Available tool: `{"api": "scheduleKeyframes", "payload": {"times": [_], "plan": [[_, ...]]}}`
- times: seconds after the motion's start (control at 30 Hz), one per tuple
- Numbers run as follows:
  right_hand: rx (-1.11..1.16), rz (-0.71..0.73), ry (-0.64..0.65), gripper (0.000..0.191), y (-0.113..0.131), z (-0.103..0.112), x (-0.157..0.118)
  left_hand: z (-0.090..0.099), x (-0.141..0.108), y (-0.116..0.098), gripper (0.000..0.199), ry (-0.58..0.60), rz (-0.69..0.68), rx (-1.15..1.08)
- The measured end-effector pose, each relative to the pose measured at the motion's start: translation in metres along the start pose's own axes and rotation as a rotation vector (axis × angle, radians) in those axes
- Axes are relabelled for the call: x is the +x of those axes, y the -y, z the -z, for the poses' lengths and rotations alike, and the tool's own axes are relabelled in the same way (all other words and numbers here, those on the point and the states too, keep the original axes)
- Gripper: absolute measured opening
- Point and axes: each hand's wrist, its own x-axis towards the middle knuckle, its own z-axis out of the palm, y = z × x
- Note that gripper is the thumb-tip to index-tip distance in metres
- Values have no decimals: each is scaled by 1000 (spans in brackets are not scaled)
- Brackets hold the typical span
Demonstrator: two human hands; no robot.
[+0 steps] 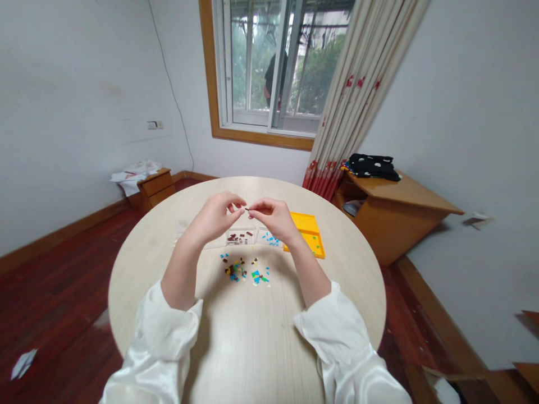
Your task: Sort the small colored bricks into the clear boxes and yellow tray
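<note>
My left hand [222, 214] and my right hand [272, 216] are raised over the far half of the round table, their fingertips nearly meeting. Between them is a small dark brown piece [247, 209], pinched by my right hand, with the fingertips of my left hand at its other end. Below the hands, a clear tray [241, 243] holds brown pieces, and a clear compartment beside it holds blue pieces [270, 239]. Nearer to me lie a mixed pile of small bricks [234, 270] and a green and blue cluster [257, 276].
An open yellow case [309, 231] with a few green pieces lies right of the trays, partly behind my right forearm. Beyond the round table [252, 348] are a wooden desk [404, 205] at right and a small cabinet [156, 188] at left. A person stands outside the window.
</note>
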Motion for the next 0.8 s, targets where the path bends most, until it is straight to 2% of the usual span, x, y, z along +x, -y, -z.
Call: {"api": "scheduleKeyframes", "payload": {"times": [0.27,0.8], "plan": [[40,34,1,29,14,-3,-2,1,0,-5,17,3,-17,-22],[-2,50,33,25,19,-5,-5,1,0,-4,22,14,19,10]]}}
